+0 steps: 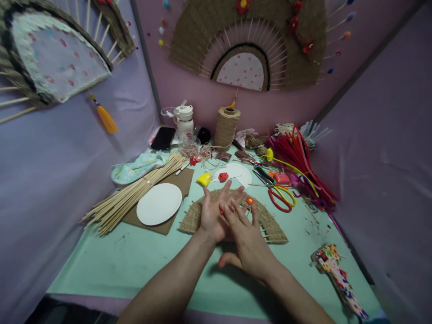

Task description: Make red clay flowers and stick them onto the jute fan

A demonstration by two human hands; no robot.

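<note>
Two hands meet: we hold the left hand [215, 217] palm up, fingers outspread, seemingly as a bed for the small red piece [222, 211], while our right hand [250, 246], fingers extended and gripping nothing, lies over it. Beneath them, the woven fan [193, 219] spreads left and right.

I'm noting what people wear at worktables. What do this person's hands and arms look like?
The left hand and right hand are ungloved. Both forearms are bare as far as the picture shows; no sleeve, watch or bracelet is visible.
</note>
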